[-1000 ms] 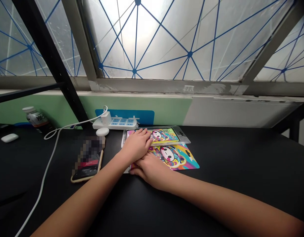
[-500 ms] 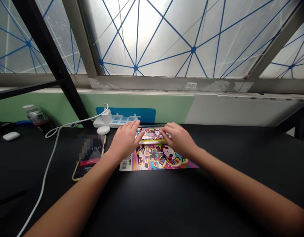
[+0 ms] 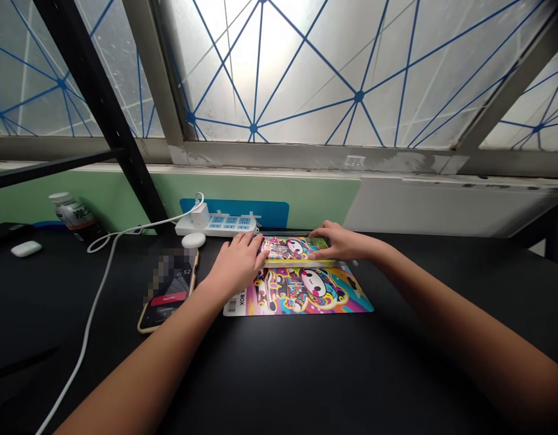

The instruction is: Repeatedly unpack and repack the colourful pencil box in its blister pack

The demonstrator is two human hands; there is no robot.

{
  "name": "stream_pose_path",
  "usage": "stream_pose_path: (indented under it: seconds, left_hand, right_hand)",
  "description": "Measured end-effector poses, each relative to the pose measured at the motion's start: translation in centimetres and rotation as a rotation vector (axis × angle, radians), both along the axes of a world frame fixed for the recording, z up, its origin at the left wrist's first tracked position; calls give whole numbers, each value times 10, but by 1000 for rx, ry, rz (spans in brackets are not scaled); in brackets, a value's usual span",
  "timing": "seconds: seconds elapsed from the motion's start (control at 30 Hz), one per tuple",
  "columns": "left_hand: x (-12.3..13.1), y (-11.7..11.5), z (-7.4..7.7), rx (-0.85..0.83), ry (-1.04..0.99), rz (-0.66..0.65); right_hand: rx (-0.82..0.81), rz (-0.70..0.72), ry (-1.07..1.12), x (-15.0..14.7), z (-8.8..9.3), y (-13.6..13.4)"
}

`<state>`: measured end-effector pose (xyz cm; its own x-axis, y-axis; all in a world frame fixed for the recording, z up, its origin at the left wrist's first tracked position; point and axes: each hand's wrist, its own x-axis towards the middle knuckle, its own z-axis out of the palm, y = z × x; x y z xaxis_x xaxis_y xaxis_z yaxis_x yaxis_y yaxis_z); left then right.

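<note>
While my left hand point(image 3: 237, 263) covers the left end of the flat, rectangular, multicoloured cartoon-printed box point(image 3: 283, 248), my right hand point(image 3: 344, 241) spans its right end, thumb at the front edge, fingers towards the back. Both touch; whether either grips or merely rests, I cannot tell. Hands well apart.

Box lies on the black desk point(image 3: 279, 374), just behind a bright printed card sheet point(image 3: 306, 290) with a barcode. Holding both ends probably keeps it from skewing; the card, flat in front, leaves the box within easy reach.

Hard to make out: the box's left end, under my fingers; the card's lettering, only "BOX" legible. A sliver of clear plastic point(image 3: 352, 263) shows by my right thumb, extent unclear. Pale-edged dark phone point(image 3: 170, 299): upper part pixelated, lower corner near my left forearm point(image 3: 170, 344).
</note>
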<state>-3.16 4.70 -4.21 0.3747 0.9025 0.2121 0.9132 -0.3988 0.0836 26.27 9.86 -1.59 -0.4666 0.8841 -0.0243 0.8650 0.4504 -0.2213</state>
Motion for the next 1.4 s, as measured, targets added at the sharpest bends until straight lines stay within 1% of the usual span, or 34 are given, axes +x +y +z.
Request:
stream_pose_path:
  seconds: [0.13,0.23,0.43,0.53,0.6,0.63,0.7,0.77,0.83,0.9,1.0,1.07,1.1,1.2,1.3,1.4]
  left_hand:
    - [-2,0,1,11,-33,-2]
    - [-7,2,2,45,-43,-16]
    - [-23,11,7,135,-110,0]
    - [-26,9,13,136,-180,-17]
    - [-26,1,19,161,-211,-47]
    - [-26,-6,22,198,-212,-68]
    - [-26,-22,28,319,-190,-125]
    - [-26,-42,31,451,-170,-177]
    - [-29,-60,28,511,-143,-232]
    - [-32,-74,19,514,-95,-307]
    - [-36,-86,0,472,22,-448]
    - [-39,-88,-11,423,60,-520]
    - [-41,-88,-14,390,46,-533]
    - [-46,-86,-18,247,-105,-491]
    - [-50,-86,-18,83,-259,-379]
    - [-51,-87,-20,-10,-338,-274]
  right_hand:
    - [52,-26,-14,-3,-1,5]
    - [115,-47,-11,-6,1,1]
    - [306,-58,44,-15,-1,-19]
    - [397,-76,81,-19,-3,-31]
    - [454,-61,102,-19,-2,-41]
    - [474,-48,111,-18,-1,-48]
    - [537,6,134,-13,3,-64]
    - [659,106,152,-6,4,-85]
    - [793,232,132,2,0,-107]
    - [858,334,80,9,-9,-128]
    - [822,429,28,13,-25,-147]
    - [729,451,48,12,-33,-153]
    - [666,441,77,11,-36,-154]
    - [476,352,200,9,-38,-156]
    - [335,232,293,12,-38,-153]
    - [214,146,363,18,-37,-147]
